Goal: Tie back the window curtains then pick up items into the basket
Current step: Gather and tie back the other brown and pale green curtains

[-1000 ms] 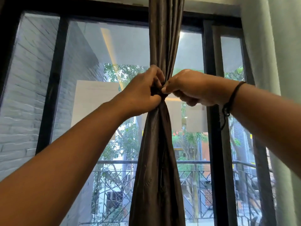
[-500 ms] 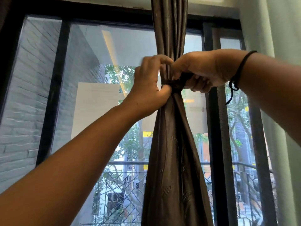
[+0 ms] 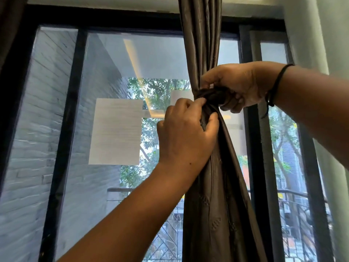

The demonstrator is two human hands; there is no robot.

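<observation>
At centre frame, the left hand point(image 3: 186, 133) grips the gathered dark brown satin curtain point(image 3: 213, 195); the right hand point(image 3: 236, 87) pinches its knotted tie band point(image 3: 211, 95). If either hand's fingers slacken, the knot could loosen.

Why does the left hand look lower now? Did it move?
Yes. The left hand slid down the curtain, from level with the tie to below it.

The curtain point(image 3: 200, 44) hangs in front of the window frame point(image 3: 253, 148), gathered at a knot point(image 3: 212, 95).
</observation>
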